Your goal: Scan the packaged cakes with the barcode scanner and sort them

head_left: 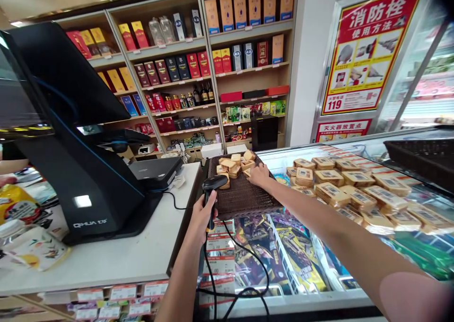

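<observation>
My left hand (204, 212) is wrapped round the handle of a black barcode scanner (213, 182), whose cable hangs down in loops. The scanner head covers part of the near-left packets. A dark brown woven basket (244, 196) rests at the edge of the freezer, with several tan biscuit packets (236, 159) piled toward its far side. My right hand (260, 175) reaches over the basket's right rim, fingers bent round a biscuit packet (247, 172) at the near side of the pile. The fingertips are partly hidden.
On the freezer's glass top (298, 154) at right lie many labelled packets (358, 196), with a second dark basket (422, 154) behind. A checkout terminal (95, 170) stands on the white counter (142, 251) at left. Shelves (209, 52) of boxes line the back wall.
</observation>
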Demonstrator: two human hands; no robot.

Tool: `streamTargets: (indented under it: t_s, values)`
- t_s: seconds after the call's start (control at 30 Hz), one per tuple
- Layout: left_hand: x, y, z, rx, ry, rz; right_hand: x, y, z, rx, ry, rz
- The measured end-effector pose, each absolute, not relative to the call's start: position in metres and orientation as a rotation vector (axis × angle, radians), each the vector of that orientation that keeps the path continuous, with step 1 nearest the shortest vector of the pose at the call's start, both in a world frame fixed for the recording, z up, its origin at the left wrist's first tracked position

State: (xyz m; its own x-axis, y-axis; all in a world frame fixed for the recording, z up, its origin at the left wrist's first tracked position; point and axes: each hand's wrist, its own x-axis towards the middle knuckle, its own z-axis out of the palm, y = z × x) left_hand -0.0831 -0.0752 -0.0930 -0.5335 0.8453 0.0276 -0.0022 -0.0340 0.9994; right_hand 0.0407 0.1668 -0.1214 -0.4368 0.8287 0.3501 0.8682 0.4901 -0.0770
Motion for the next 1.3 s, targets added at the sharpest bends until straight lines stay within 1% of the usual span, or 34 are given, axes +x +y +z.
streamTargets:
  t_s: [0.13,0.3,0.5,0.73,1.0,1.3]
  values:
    - [-0.083,-0.076,-0.094,0.912,1.589,1.626,0.04,0.168,-0.124,-1.465,-2.387,-0.095]
    - [-0.07,-0.075,-0.087,0.923,1.581,1.657,0.067,0.139,-0.111,-1.33,-2.322,-0.071]
    - [-0.025,-0.074,-0.058,1.024,1.516,1.595,0.141,0.096,-0.097,-1.167,-2.181,-0.116]
    - [0.039,-0.059,-0.036,1.191,1.425,1.446,0.222,0.065,-0.111,-1.199,-2.028,-0.173]
    - [0.106,-0.044,-0.037,1.387,1.394,1.264,0.277,0.051,-0.118,-1.3,-1.898,-0.197]
    - [0.131,-0.029,-0.044,1.415,1.424,1.201,0.332,0.055,-0.128,-1.394,-1.731,-0.19]
